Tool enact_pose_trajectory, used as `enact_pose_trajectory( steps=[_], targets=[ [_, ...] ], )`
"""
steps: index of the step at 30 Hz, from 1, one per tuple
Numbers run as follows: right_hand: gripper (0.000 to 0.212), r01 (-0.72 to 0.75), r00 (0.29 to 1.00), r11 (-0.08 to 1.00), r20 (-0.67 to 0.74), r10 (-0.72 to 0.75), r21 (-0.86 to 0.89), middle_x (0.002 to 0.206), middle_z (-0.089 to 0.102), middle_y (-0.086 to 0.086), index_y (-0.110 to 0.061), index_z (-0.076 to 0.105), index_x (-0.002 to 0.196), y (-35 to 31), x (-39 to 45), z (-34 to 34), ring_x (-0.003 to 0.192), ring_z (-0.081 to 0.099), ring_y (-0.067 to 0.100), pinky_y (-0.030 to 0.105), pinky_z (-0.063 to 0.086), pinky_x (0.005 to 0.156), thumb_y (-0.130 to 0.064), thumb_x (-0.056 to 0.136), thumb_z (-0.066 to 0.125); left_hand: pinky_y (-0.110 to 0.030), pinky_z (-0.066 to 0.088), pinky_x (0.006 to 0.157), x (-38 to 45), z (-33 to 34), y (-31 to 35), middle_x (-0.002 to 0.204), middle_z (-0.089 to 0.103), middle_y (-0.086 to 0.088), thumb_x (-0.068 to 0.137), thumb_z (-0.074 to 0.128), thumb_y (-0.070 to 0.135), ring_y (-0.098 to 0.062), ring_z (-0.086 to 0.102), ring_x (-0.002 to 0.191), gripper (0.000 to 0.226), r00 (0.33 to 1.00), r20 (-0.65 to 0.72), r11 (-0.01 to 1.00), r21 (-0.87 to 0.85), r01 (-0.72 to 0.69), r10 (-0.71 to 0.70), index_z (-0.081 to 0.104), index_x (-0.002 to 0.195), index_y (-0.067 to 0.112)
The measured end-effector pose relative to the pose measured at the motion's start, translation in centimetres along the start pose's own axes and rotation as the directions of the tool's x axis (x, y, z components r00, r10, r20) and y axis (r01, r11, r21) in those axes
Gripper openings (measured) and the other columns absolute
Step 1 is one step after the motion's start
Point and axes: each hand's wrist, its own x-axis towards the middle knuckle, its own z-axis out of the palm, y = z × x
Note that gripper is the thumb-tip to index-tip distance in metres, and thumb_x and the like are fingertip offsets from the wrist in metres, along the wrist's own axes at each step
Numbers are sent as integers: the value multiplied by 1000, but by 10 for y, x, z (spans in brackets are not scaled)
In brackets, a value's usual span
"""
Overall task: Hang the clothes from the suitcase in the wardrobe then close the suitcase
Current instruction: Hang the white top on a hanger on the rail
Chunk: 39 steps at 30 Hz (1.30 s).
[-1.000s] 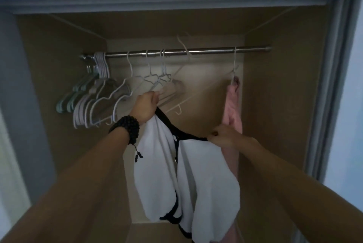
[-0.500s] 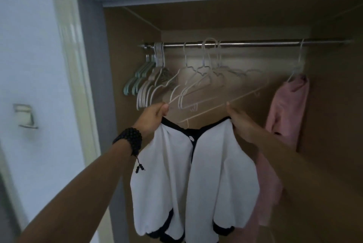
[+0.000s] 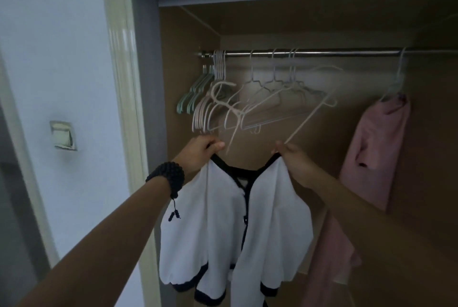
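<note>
A white cardigan with black trim point(image 3: 223, 227) hangs spread between my two hands inside the open wardrobe. My left hand point(image 3: 202, 150) grips its left shoulder and my right hand point(image 3: 292, 158) grips its right shoulder. A pale hanger point(image 3: 235, 113) sticks up above the collar between my hands, its hook off the rail point(image 3: 322, 53), and my right fingers also touch its thin arm. The suitcase is out of view.
Several empty pale and green hangers point(image 3: 210, 98) bunch at the rail's left end. A pink garment point(image 3: 376, 153) hangs at the right. The wardrobe's left side panel point(image 3: 188, 78) and white door frame point(image 3: 124, 108) stand close on the left.
The view has swung left and closer. My hands have spread the cardigan's shoulders wider apart, and the hanger's hook has come off the rail and tilted left.
</note>
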Motion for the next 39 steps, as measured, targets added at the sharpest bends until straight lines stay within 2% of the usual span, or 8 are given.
enact_pose_trajectory(
  steps=[6,12,18,23,26,33,36,39],
  targets=[
    [40,90,996,982,35,-85,-163,83,61,-1,-24,65,74,0,-22,-19,87,57,18,34,43,85,-40,101,41,-28,43,97,24,29,43,120,62,2,100,47,38,-11,56,111,36,1000,16,965,-261,17,-13,62,120,12],
    [37,110,991,939,105,-80,-326,91,68,-4,-20,71,85,2,-48,-72,90,62,13,30,44,86,-43,99,45,-29,35,87,52,54,83,74,59,-1,97,47,49,-12,51,90,46,996,41,823,-561,86,-76,66,75,13],
    [38,265,962,524,260,-86,-809,86,70,-4,-9,71,86,12,-72,-158,74,61,9,18,42,65,-46,87,64,-30,36,71,63,54,69,55,43,4,94,49,53,-11,47,58,46,981,190,866,-481,135,-47,51,57,25],
    [26,187,982,511,155,-105,-839,106,71,7,0,70,105,4,-75,-197,94,65,19,13,45,76,-21,92,63,-31,35,70,51,53,56,64,46,7,96,48,48,-15,47,61,44,949,315,930,-338,147,-35,58,66,18],
    [24,201,977,519,132,-168,-831,105,71,11,2,71,103,-3,-72,-203,97,66,24,22,48,84,-16,95,57,-27,36,73,44,58,56,90,61,-12,97,47,48,-16,56,71,45,912,407,982,-155,112,-40,65,81,10],
    [23,383,886,367,225,-405,-848,98,74,9,-6,74,99,-23,-67,-170,83,66,20,21,45,75,-3,90,53,-28,42,68,46,65,66,78,60,-2,89,44,64,-20,58,76,62,915,402,999,-11,34,-27,65,77,6],
    [28,426,869,380,255,-424,-821,96,75,6,-9,76,97,-29,-65,-144,82,67,18,21,47,76,1,83,54,-31,34,59,53,63,74,68,46,-10,76,45,80,-22,42,59,82,903,428,999,5,-40,34,51,64,-1],
    [29,439,859,419,233,-457,-795,99,75,4,-11,76,99,-33,-63,-119,86,67,19,24,49,80,-2,83,53,-38,48,72,56,68,82,77,59,-12,72,52,81,-26,58,71,81,915,400,999,-23,-37,43,56,64,1]
  ],
)
